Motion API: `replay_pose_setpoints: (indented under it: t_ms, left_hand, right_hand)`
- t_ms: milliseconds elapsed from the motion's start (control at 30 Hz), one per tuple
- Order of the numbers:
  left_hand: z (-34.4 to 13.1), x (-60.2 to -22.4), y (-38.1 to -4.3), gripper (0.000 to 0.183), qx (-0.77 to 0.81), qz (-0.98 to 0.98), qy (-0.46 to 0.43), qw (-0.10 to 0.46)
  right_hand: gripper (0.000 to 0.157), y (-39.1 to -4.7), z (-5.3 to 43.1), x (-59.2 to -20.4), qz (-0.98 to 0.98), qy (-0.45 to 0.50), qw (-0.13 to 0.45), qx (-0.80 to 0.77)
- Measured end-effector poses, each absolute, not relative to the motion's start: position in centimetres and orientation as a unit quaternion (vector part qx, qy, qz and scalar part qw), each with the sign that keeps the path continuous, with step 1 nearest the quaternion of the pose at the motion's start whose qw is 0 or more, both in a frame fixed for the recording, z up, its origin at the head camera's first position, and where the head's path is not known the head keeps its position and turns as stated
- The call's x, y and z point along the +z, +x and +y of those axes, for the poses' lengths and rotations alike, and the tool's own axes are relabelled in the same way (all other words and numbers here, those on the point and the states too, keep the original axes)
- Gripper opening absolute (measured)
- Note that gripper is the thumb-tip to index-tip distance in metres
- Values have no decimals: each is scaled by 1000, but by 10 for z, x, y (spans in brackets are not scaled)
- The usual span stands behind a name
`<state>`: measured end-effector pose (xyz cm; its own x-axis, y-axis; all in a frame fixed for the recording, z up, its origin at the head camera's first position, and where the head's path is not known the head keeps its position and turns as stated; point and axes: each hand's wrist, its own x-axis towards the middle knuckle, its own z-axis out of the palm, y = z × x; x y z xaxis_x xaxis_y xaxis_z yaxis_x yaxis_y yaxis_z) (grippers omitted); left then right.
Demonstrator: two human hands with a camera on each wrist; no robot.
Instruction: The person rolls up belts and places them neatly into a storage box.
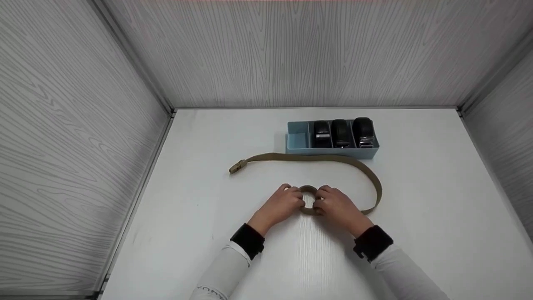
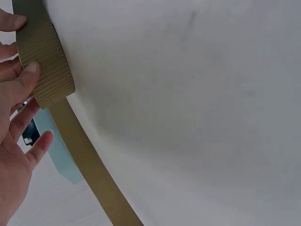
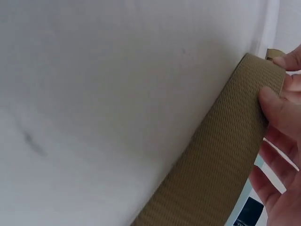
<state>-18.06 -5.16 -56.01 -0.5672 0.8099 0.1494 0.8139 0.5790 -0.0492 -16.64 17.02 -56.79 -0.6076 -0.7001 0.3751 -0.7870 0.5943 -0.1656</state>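
A tan webbing belt [image 1: 308,157] stands on its edge on the white table. One end is bent round into a small ring; the rest sweeps right and back to a buckle [image 1: 237,166] at the far left. My left hand [image 1: 283,204] pinches the ring's left side, thumb on the outside of the strap [image 2: 49,61] in the left wrist view. Opposite it, my right hand [image 1: 338,208] pinches the ring's right side, where the long strap [image 3: 207,155] leads off. In the right wrist view its thumb presses on the woven face.
Behind the belt stands a light blue divided box [image 1: 333,153]. Three of its compartments hold dark rolled things, one of them a dark roll [image 1: 363,131] at the right; the leftmost has none. Grey wood-grain panels [image 1: 287,54] enclose the table [image 1: 187,233] at back and sides.
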Motion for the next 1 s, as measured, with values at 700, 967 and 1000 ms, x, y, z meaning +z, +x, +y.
replay_pose_setpoints:
  t_ms: [700,967,1000]
  left_hand:
    - [-79,-565,-183,11,-42,-875,-478,66]
    - [-83,-567,-184,9,-62,-875,-476,65]
    - [-83,-568,-185,10,-57,-876,-475,65]
  right_hand:
    - [35,-155,277,-555,-961,227,-69,144]
    - [18,-157,329,-550,-967,193,-54,155]
    - [16,-156,336,-550,-968,181,-56,164]
